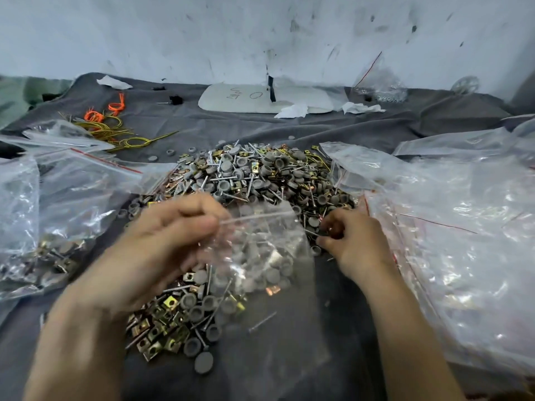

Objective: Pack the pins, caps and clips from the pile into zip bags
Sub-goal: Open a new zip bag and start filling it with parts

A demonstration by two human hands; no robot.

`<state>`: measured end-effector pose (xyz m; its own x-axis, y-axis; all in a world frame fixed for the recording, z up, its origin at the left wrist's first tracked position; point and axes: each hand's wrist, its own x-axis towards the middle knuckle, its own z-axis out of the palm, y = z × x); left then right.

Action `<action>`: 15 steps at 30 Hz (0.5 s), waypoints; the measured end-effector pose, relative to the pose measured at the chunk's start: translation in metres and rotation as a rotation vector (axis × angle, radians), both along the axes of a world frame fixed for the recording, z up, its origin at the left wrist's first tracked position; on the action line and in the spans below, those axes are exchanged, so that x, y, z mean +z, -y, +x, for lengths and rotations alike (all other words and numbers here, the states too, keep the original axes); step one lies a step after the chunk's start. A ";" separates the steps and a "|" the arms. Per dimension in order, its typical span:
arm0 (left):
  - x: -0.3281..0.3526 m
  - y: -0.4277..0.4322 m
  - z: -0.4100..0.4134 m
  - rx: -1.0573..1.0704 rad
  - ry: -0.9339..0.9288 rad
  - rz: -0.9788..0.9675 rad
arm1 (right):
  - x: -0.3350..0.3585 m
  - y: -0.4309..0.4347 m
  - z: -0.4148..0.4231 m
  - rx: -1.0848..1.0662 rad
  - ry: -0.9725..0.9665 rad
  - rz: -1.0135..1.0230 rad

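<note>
Left hand (162, 244) pinched on zip bag (260, 250) mouth; right hand (350, 241) closed on pins at pile (254, 175) edge, mid grey cloth (289, 357).

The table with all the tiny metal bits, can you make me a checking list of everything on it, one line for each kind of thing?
Surface: dark grey cloth, wrinkled, covering the table.
Job's things: big pile of pins, grey caps and brass clips in the middle; small zip bag held above it, some caps inside; filled bags on the left; heap of clear bags on the right.
Clutter: crumpled tissues, white board with writing.
Grippers: left hand pinches the small zip bag's top; right hand is closed on pins at the pile's edge.
Cables: orange and yellow wire loops at back left.
Surroundings: scuffed white wall.
</note>
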<state>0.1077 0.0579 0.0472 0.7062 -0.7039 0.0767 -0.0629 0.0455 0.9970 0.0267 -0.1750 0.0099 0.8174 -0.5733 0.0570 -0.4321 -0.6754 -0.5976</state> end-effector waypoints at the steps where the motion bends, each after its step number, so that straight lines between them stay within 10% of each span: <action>1: -0.002 0.005 -0.003 -0.047 0.042 -0.003 | 0.000 -0.001 0.001 -0.008 -0.007 -0.007; 9: -0.018 0.027 -0.011 -0.060 0.441 0.185 | -0.001 -0.001 0.002 0.022 0.025 -0.028; 15: -0.029 0.042 -0.014 -0.046 0.624 0.159 | 0.008 0.006 -0.004 -0.025 0.463 0.538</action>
